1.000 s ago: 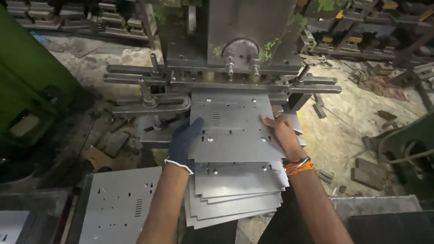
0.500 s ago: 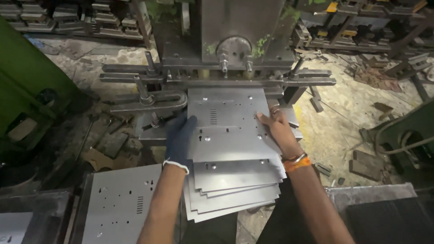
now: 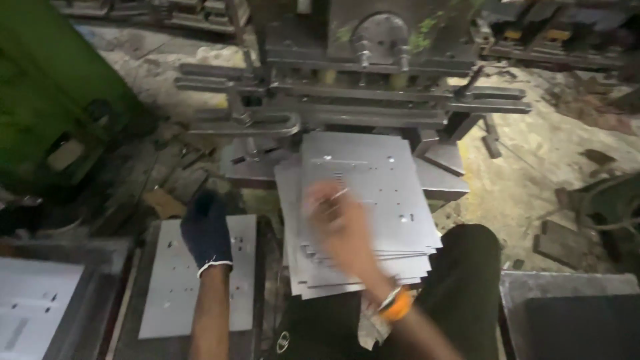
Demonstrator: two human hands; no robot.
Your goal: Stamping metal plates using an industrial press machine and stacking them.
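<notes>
Sheets of punched grey metal lie fanned in a stack on your lap, their far edge reaching in under the bed of the press in front of you. There is only the head view to go by, and it looks straight down over your knees.

Your right hand is over the middle of that stack, blurred, with something thin and light at the fingertips. You cannot tell from this picture whether the hand is closed on it or only brushing the top sheet, nor how far the fingers are spread. An orange band sits at the wrist.

Your left hand, in a dark glove, lies flat and open, palm down, on a single sheet of the same kind, which rests on a dark low stand just left of your knee. It grips nothing; it only presses on the plate.

As to progress, judging from how things lie: one sheet is set apart on the left, while a good many are on your lap, so the larger share of the pile looks yet to be handled. No sheet sits alone under the press tooling as far as can be seen.

Of containers, a grey tray at the lower left edge holds a pale flat sheet with small cut-outs. A dark boxy shape at the lower right is too dim to see into.
</notes>
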